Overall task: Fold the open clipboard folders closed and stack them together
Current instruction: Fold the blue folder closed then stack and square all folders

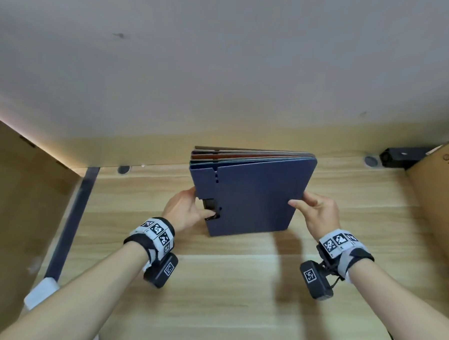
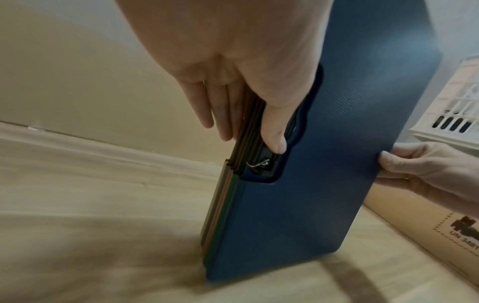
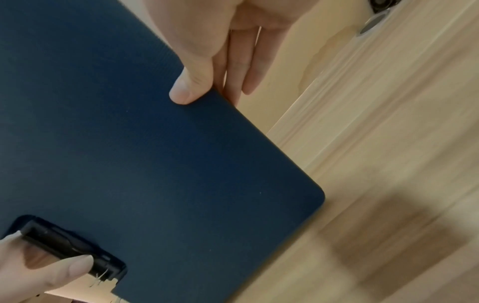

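Several closed clipboard folders are held together as one stack [image 1: 253, 194], standing on its lower edge on the wooden desk [image 1: 212, 286] and tilted toward me. The nearest cover is dark blue [image 2: 324, 184] [image 3: 129, 143]; brown and green covers show behind it. My left hand [image 1: 187, 209] [image 2: 249, 123] grips the stack's left edge, thumb on the black clip [image 1: 212, 208] [image 3: 67, 246], fingers behind. My right hand [image 1: 317, 211] [image 3: 207, 82] pinches the right edge, thumb on the blue cover, fingers behind.
Cardboard boxes stand at the left [image 1: 16, 198] and at the right [image 1: 440, 202]. A black device [image 1: 401, 157] sits at the back right by the wall. A white slotted crate [image 2: 456, 110] appears in the left wrist view. A cable hole [image 1: 123, 169] lies behind the left hand.
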`<state>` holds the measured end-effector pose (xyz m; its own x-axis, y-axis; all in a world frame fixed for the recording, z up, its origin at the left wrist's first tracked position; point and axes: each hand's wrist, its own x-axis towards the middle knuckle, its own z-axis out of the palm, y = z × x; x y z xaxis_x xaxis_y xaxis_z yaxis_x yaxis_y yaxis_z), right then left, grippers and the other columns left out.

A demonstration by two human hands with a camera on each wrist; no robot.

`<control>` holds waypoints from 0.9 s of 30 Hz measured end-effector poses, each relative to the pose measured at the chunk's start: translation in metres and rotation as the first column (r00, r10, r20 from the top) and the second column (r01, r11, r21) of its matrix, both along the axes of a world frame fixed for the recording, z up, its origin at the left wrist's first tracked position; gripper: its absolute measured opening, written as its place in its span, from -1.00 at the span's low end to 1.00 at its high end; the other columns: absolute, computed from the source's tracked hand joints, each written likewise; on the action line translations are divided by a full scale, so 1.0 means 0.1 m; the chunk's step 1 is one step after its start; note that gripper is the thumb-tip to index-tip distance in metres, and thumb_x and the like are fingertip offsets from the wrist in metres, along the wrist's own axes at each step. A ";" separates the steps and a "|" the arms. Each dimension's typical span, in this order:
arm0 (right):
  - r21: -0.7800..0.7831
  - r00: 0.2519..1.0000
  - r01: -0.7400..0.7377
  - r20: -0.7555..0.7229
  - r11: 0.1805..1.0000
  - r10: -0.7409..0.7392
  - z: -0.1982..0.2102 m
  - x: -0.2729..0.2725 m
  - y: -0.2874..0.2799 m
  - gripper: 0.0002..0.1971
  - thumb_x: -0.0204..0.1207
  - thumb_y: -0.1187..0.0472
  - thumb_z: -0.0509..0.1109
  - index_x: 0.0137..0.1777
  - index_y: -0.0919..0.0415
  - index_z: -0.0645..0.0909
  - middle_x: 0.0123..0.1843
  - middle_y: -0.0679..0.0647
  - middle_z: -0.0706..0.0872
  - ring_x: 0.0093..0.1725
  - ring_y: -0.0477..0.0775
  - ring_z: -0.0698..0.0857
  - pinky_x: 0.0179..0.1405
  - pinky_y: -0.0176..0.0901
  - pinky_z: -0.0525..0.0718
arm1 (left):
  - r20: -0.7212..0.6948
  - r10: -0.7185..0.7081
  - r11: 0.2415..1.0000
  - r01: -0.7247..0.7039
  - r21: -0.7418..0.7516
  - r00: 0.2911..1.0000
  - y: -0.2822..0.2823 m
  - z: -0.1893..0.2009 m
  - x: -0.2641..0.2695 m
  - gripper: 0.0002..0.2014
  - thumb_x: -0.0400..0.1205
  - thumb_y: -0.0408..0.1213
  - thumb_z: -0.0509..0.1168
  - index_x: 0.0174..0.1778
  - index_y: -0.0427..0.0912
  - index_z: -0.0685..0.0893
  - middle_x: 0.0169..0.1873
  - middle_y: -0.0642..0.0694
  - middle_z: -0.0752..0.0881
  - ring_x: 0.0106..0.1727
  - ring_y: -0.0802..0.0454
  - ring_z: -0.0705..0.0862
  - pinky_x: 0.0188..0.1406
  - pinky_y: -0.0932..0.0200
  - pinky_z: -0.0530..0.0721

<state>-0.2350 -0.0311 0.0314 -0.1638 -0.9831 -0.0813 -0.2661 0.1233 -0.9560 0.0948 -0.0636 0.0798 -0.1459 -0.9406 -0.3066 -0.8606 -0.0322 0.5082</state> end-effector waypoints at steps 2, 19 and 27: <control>0.019 1.000 -0.022 0.002 1.000 0.022 0.06 0.19 -0.05 -0.73 0.44 0.24 0.54 0.13 0.04 0.80 0.08 -0.13 0.85 0.15 -0.11 0.78 0.27 -0.07 0.65 | -0.056 -0.026 0.999 0.028 0.042 0.998 -0.03 0.04 0.24 -0.39 0.37 0.07 0.49 0.34 0.12 0.52 0.21 0.02 0.75 0.16 -0.10 0.72 0.13 -0.08 0.70; 0.442 0.939 -0.237 -0.124 0.865 0.321 -0.80 3.32 -0.81 -0.73 0.47 0.01 0.53 -0.21 0.25 0.78 -0.24 0.01 0.83 -0.18 0.08 0.79 -0.02 -0.01 0.73 | -0.232 0.394 0.874 -0.285 0.393 0.889 -0.04 -0.36 3.13 -0.57 0.73 0.02 0.16 0.34 -0.22 0.62 0.21 -0.04 0.69 0.28 0.00 0.65 0.24 0.13 0.51; 0.585 0.908 -0.257 -0.127 0.770 0.400 -0.94 4.13 -1.05 -0.73 0.31 0.05 0.64 -0.42 0.12 0.63 -0.35 -0.02 0.73 -0.29 0.06 0.69 -0.21 -0.12 0.62 | -0.168 0.591 0.769 -0.487 0.414 0.789 -0.30 -0.87 3.76 -0.40 0.70 0.10 0.15 0.52 -0.28 0.49 0.44 -0.18 0.59 0.48 -0.18 0.54 0.53 -0.09 0.44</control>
